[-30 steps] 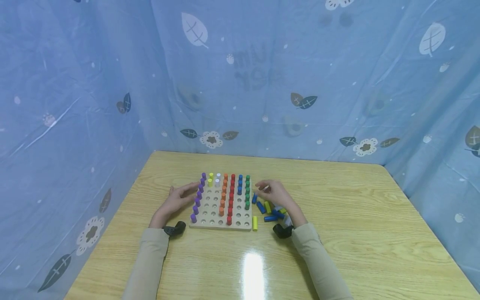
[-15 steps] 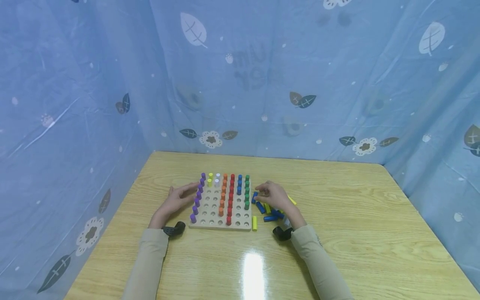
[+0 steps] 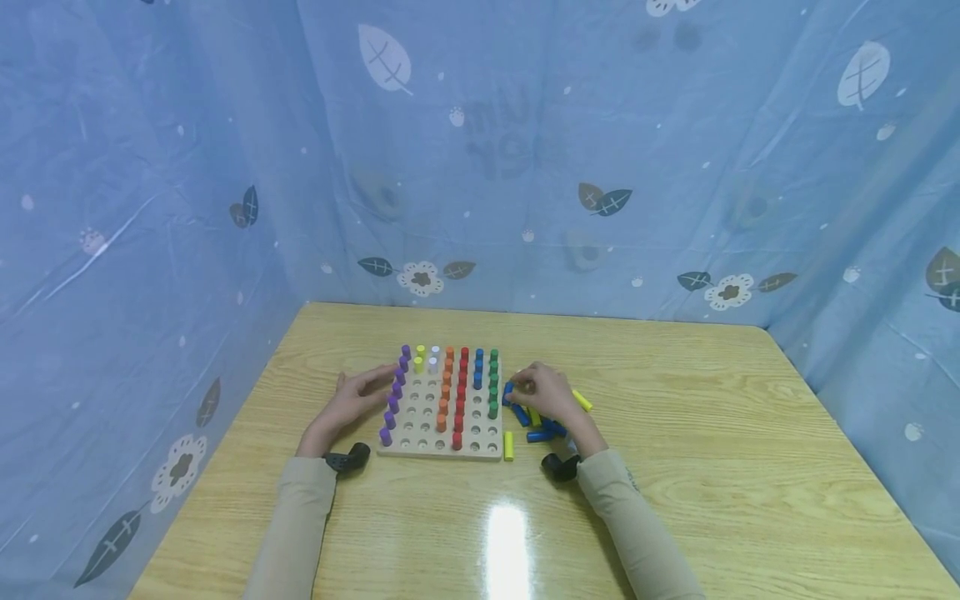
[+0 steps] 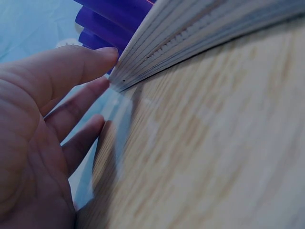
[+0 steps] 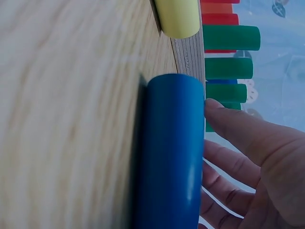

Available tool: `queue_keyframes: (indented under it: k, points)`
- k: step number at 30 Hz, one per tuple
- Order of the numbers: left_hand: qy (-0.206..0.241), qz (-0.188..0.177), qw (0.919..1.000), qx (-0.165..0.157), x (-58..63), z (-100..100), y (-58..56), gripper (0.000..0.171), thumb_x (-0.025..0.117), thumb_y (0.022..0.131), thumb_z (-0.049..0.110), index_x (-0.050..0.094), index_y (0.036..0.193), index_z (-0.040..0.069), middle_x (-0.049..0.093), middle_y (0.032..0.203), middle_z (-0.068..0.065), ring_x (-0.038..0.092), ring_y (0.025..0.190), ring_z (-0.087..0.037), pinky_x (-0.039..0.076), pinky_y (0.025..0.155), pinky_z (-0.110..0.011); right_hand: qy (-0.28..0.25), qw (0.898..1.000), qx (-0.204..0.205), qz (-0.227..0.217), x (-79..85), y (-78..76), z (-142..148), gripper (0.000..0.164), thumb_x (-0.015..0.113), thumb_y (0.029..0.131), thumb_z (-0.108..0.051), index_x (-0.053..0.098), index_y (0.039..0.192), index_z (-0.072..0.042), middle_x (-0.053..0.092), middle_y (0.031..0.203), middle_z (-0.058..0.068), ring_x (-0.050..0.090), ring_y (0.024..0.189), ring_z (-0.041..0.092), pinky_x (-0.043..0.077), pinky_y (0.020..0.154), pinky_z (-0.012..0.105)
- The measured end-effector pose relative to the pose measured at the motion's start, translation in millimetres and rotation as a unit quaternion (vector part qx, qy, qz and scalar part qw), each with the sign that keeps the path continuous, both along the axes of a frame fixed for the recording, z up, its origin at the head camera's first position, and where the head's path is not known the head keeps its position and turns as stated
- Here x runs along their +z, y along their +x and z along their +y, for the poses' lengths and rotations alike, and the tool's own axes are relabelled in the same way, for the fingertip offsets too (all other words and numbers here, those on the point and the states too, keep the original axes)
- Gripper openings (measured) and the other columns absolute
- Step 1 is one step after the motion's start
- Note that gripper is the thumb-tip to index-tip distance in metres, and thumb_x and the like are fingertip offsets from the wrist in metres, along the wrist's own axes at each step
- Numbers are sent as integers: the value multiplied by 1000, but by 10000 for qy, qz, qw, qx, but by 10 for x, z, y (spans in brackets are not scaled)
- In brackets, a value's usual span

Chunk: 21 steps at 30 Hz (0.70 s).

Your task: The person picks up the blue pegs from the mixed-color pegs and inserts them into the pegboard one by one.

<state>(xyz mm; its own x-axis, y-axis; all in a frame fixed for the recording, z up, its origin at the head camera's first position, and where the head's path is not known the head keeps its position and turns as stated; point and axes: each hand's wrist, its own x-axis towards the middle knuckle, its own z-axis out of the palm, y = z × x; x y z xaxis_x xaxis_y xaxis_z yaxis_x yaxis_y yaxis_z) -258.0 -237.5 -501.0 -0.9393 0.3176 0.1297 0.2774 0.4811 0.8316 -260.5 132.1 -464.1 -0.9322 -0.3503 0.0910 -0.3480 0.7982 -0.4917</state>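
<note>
My left hand lies at the left edge of a wooden pegboard, fingers fairly straight. In the left wrist view its thumb tip is right at the board's side, below the purple pegs. My right hand is low beside the board's right edge, thumb and fingertips around a blue peg on the table; I cannot tell whether they pinch it. In the right wrist view, a large blue peg hides some of the fingertips. Rows of purple, yellow, white, orange, red, blue and green pegs stand upright in the board.
More loose blue pegs and yellow pegs lie under and around the right hand. One yellow peg rests along the board's lower right corner. Behind the wooden table hangs a blue patterned curtain.
My right hand has lowered slightly towards the blue peg, its fingers coming in close around it. A yellow peg now shows past the hand's far side. My left hand has stayed put.
</note>
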Motion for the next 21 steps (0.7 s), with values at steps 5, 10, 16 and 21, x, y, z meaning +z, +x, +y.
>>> queue_keyframes:
  k: [5, 10, 16, 21]
  points:
    - [-68, -164, 9998, 27, 30, 8, -2, 48, 61, 89, 30, 49, 134, 18, 44, 142, -10, 29, 136, -34, -24, 105, -57, -102, 9999, -61, -25, -5, -7, -7, 34, 72, 80, -33, 68, 106, -13, 64, 95, 1, 56, 83, 17, 39, 82, 45]
    - [-109, -233, 9997, 10, 54, 14, 3, 49, 61, 90, 24, 47, 135, 13, 41, 143, -13, 28, 136, -36, -23, 104, -59, -434, 9985, -140, -287, -16, -14, -23, 32, 73, 80, -30, 67, 107, -13, 66, 100, 2, 61, 92, 19, 40, 93, 48]
    - [-52, -218, 9997, -46, 49, 8, 7, 49, 61, 90, 23, 47, 136, 12, 42, 142, -13, 28, 136, -36, -24, 104, -59, -1070, 9920, -147, -648, -26, -10, -63, 26, 70, 83, -20, 65, 106, -10, 67, 96, 1, 62, 90, 17, 53, 81, 35]
    - [-68, -250, 9997, -35, 50, -4, 6, 49, 61, 89, 29, 48, 135, 17, 43, 142, -10, 28, 136, -33, -24, 105, -57, -1342, 9875, -261, -781, -21, -12, -95, 22, 68, 84, -16, 63, 104, -8, 67, 89, 3, 63, 80, 15, 53, 69, 30]
